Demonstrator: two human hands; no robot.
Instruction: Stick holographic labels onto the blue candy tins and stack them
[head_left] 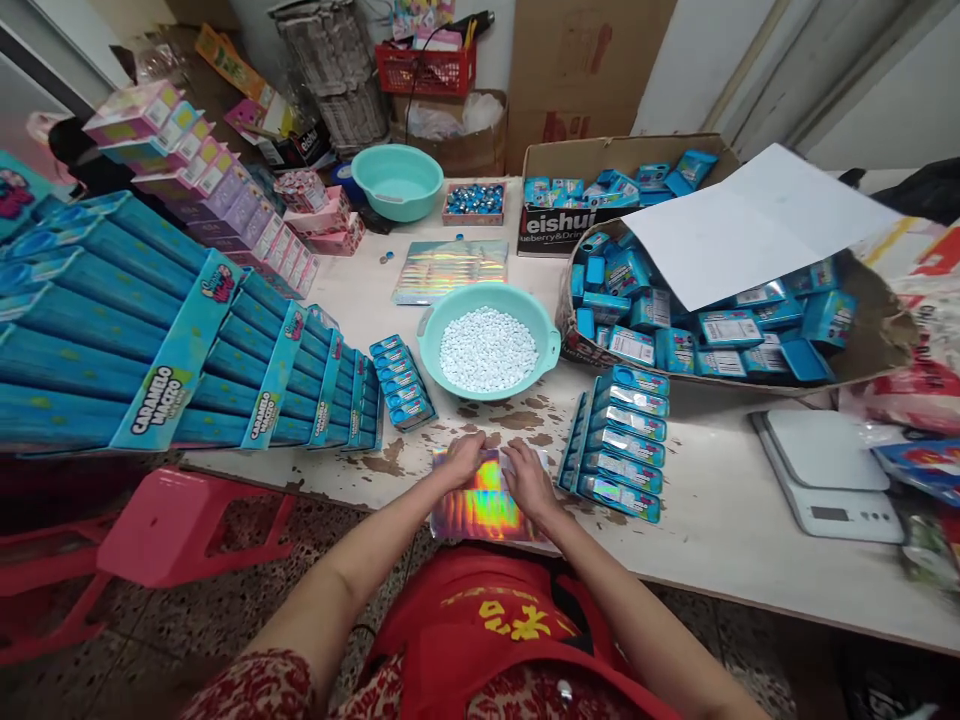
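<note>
Resting left hand [465,460] and right hand [529,482] on a shiny rainbow sheet [484,515], just on the near side of the turquoise bowl [430,345].
The left hand touches the sheet's far edge, the right hand its far right part, fingers slightly bent; whether either pinches it, I cannot tell. White pieces [487,350] lie in the bowl. Left of the bowl stands a short row of blue boxes [405,385]; right and nearer, a longer row of blue boxes [622,450].
</note>
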